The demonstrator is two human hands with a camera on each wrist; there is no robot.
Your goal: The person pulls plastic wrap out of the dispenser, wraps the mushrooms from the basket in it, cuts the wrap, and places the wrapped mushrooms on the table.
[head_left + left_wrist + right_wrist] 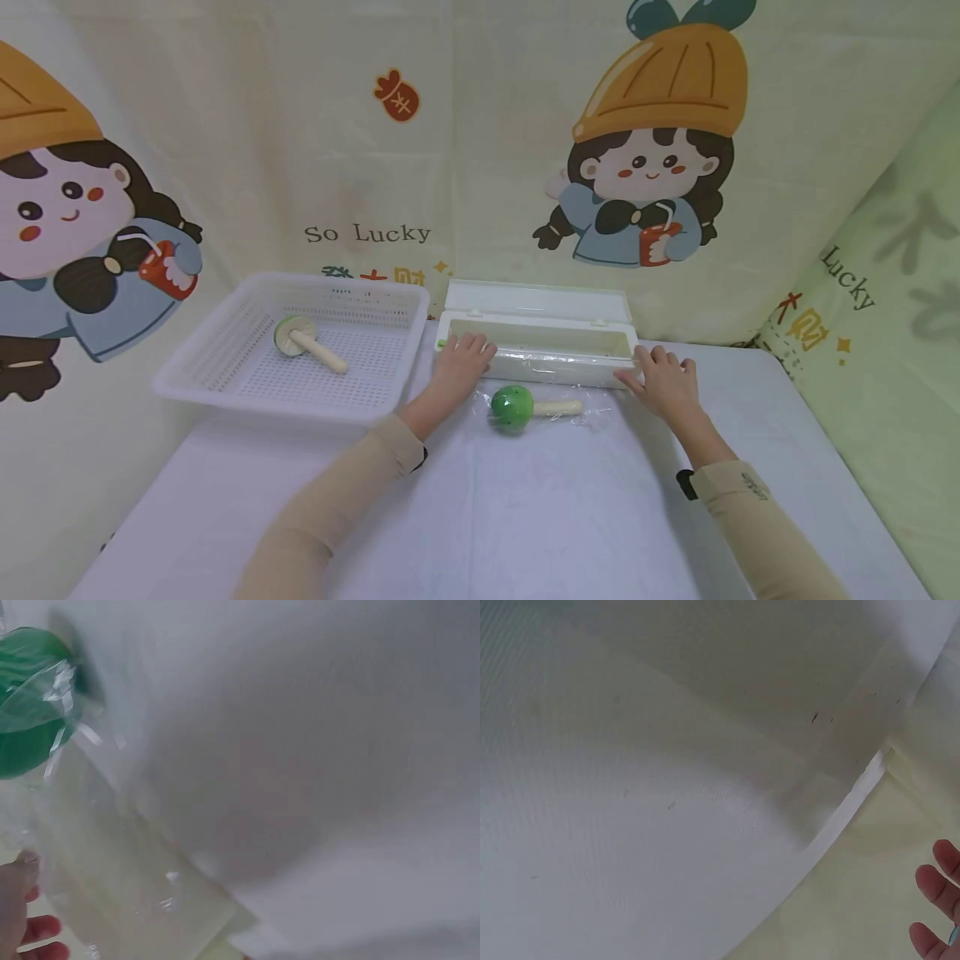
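A long white box (555,372) stands at the back of the table, its lid (536,300) raised and its inside in sight. My left hand (459,367) rests on the box's front left corner, fingers over the rim. At the right end, my right hand (663,383) has its thumb by the front wall; the right wrist view shows fingertips (934,885) spread apart. Before the box lies a toy with a green ball head (512,408) and pale wooden handle (558,408), wrapped in clear plastic. That plastic wrap (112,847) spreads near my fingers in the left wrist view.
To the left stands a white perforated basket (285,407). Inside it lies a wooden-handled toy (322,352) with a round pale head and green edge. A printed cloth backdrop (495,167) hangs behind the white-covered table (555,517). A small green piece (442,344) shows at the box's left end.
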